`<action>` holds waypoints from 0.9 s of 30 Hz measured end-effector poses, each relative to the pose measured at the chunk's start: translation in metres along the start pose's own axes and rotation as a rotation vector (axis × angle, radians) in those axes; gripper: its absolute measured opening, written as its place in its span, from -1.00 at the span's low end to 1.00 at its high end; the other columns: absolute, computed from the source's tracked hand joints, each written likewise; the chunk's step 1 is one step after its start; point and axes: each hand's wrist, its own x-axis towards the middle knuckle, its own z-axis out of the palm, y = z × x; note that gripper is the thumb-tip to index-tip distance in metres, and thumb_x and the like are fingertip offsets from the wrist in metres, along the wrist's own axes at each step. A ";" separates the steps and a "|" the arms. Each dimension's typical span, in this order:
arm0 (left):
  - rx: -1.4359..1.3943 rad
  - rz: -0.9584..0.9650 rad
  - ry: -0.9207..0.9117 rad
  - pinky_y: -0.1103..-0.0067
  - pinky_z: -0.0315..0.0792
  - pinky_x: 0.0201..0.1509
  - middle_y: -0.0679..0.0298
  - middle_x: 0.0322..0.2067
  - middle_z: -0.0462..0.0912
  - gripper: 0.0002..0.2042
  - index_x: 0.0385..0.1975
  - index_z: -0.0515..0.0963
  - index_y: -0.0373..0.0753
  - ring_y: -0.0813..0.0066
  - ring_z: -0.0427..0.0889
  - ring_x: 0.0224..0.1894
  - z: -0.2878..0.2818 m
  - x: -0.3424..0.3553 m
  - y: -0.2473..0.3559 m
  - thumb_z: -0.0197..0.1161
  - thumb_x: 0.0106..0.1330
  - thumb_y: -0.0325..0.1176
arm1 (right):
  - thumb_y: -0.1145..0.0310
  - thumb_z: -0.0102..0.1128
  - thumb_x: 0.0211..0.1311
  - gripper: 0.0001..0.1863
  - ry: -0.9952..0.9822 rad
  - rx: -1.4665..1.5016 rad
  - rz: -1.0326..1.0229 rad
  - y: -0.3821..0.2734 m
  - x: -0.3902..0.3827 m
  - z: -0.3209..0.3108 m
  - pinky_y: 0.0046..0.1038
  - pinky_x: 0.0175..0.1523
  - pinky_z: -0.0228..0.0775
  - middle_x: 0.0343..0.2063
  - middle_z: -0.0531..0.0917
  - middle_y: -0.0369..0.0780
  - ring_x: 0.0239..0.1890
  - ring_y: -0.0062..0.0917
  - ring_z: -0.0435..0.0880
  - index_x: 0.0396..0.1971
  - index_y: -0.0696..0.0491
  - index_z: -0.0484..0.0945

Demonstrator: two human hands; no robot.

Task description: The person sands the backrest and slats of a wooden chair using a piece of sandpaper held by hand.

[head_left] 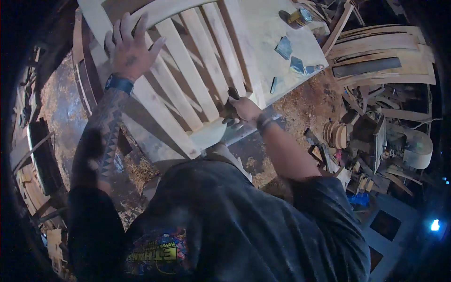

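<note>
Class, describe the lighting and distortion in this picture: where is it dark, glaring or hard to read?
Head view: fisheye rim fades to black; small light at far right glares bluish white; dark shadows lie between wooden slats; dark object in the right hand lacks clear detail.

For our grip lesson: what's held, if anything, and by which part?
The right hand holds a dark object, exact grip hidden; the left hand lies spread on the slatted frame.

Dark short-sleeved T-shirt (263, 221), multicolour front print (159, 253); dark left wristband (119, 84), dark right wristband (266, 123); triangle-patterned left-forearm tattoo (111, 141); dark mark (131, 61) on left hand (133, 52)
</note>
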 end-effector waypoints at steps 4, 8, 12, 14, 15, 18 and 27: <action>0.000 -0.016 -0.034 -0.25 0.04 0.64 -0.05 0.61 0.25 -0.12 0.67 0.26 0.10 -0.18 0.19 0.65 0.000 -0.001 0.000 0.31 0.44 0.37 | -0.04 0.03 0.77 -0.48 -0.127 0.332 0.208 0.002 -0.026 -0.032 -0.33 -0.38 0.59 -0.57 0.62 -0.29 -0.57 -0.49 0.60 -0.10 0.18 0.65; 0.017 -0.045 -0.063 -0.22 0.00 0.67 -0.04 0.65 0.18 -0.09 0.71 0.19 0.13 -0.16 0.13 0.68 0.001 -0.003 0.000 0.29 0.46 0.40 | 0.03 0.14 0.73 -0.56 0.038 0.299 -0.033 0.032 -0.046 -0.073 -0.36 -0.17 0.68 -0.45 0.72 -0.20 -0.46 -0.52 0.69 -0.06 0.16 0.69; 0.003 -0.009 -0.005 -0.24 0.07 0.61 -0.05 0.63 0.22 -0.11 0.68 0.23 0.13 -0.18 0.19 0.65 0.003 -0.001 -0.001 0.31 0.44 0.38 | 0.02 0.21 0.68 -0.56 0.452 -0.280 -0.465 0.061 0.004 -0.059 -0.39 -0.15 0.66 -0.40 0.73 -0.19 -0.39 -0.56 0.71 -0.09 0.16 0.70; -0.019 0.007 0.024 -0.23 0.12 0.54 -0.06 0.57 0.32 -0.14 0.64 0.31 0.12 -0.18 0.25 0.60 0.002 0.000 -0.001 0.34 0.42 0.35 | 0.01 0.17 0.68 -0.53 0.438 -0.530 -0.320 0.068 0.029 -0.053 -0.38 -0.14 0.64 -0.43 0.73 -0.22 -0.41 -0.56 0.69 -0.20 0.17 0.69; -0.007 0.012 0.022 -0.23 0.11 0.57 -0.05 0.59 0.28 -0.13 0.66 0.27 0.13 -0.18 0.24 0.62 0.001 0.000 -0.001 0.33 0.43 0.37 | 0.01 0.13 0.69 -0.51 0.339 -0.626 -0.232 0.069 0.038 -0.054 -0.36 -0.14 0.63 -0.46 0.73 -0.24 -0.43 -0.55 0.68 -0.27 0.17 0.69; 0.042 -0.007 -0.027 -0.23 0.10 0.62 -0.04 0.63 0.23 -0.09 0.70 0.19 0.14 -0.17 0.24 0.64 -0.002 0.000 0.000 0.29 0.45 0.40 | -0.01 0.16 0.68 -0.51 0.085 0.075 0.060 0.064 0.048 -0.067 -0.37 -0.32 0.53 -0.56 0.65 -0.24 -0.57 -0.54 0.57 -0.28 0.15 0.69; 0.044 0.001 -0.010 -0.26 0.12 0.61 -0.03 0.59 0.29 -0.10 0.66 0.27 0.12 -0.16 0.25 0.63 0.003 -0.001 0.001 0.34 0.41 0.39 | -0.27 -0.05 0.71 -0.21 -0.027 -0.125 0.043 0.038 0.026 -0.087 -0.30 -0.44 0.42 -0.70 0.56 -0.24 -0.62 -0.49 0.57 -0.61 0.08 0.58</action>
